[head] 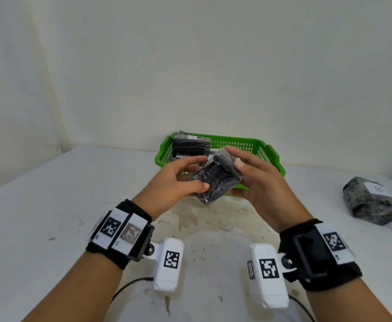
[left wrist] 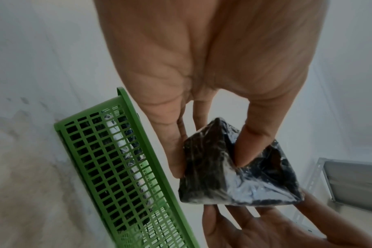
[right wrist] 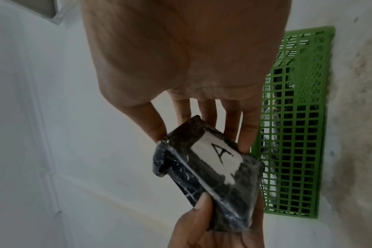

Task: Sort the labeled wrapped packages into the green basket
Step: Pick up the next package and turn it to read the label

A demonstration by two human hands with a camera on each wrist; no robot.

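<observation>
— What's being held, and where is it relative to the green basket [head: 269, 151]?

— A dark package wrapped in clear, crinkled film [head: 217, 180], held in the air just in front of the basket's near wall, tilted. The right wrist view shows a white label [right wrist: 216, 156] on one face with a handwritten "A".

— How do the hands have it?

— The left hand [head: 176, 182] pinches its lower end, thumb on the near face, fingers [left wrist: 176, 147] behind. The right hand [head: 257, 180] grips the upper end, thumb on top, the other fingers curled round the far side. Both sets of fingers are closed onto the package.

— Anything inside the basket?

— Another dark wrapped package with a white label [head: 191, 145] sits in its left end, leaning on the rim; more wrapped bundles lie lower, partly hidden.

— And elsewhere?

— A greyish wrapped package with a white label [head: 373, 201] lies on the white surface [head: 51, 205], well to the right of the basket. Its letter is too blurred to read.
</observation>
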